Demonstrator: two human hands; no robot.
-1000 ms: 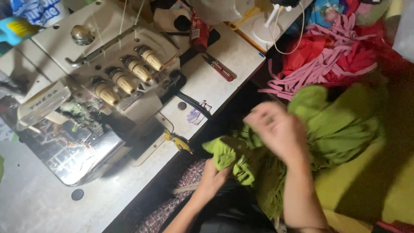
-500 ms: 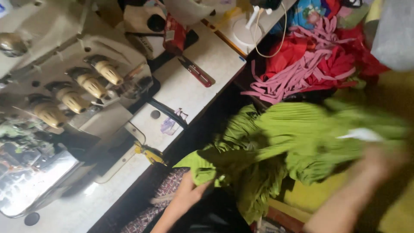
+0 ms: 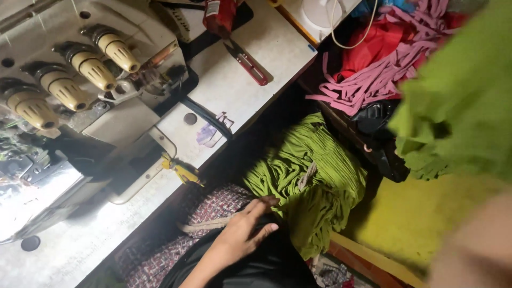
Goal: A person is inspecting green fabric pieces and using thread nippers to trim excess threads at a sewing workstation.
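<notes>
My left hand (image 3: pixel 242 234) lies low on my lap, fingers stretched out and apart, their tips touching the edge of a bunched, pleated green cloth (image 3: pixel 312 176). It grips nothing. A second sheet of green cloth (image 3: pixel 458 90) hangs lifted close to the camera at the upper right. My right hand (image 3: pixel 474 250) is only a blurred skin-coloured shape at the lower right under that sheet, and its fingers are hidden; the raised cloth appears to hang from it. A red-patterned fabric (image 3: pixel 213 210) covers my lap beside the left hand.
An overlock sewing machine (image 3: pixel 80 80) with cream knobs stands on a white table (image 3: pixel 277 42) at the left. Red-handled thread snips (image 3: pixel 248 61) lie on the table and a small yellow tool (image 3: pixel 181 172) at its edge. Pink strips (image 3: pixel 373 80) and red cloth are piled at the upper right.
The view has swung toward the table. My right arm carried green cloth up and rightward, close to the camera. My left hand let go of the bunched green cloth and now rests flat.
</notes>
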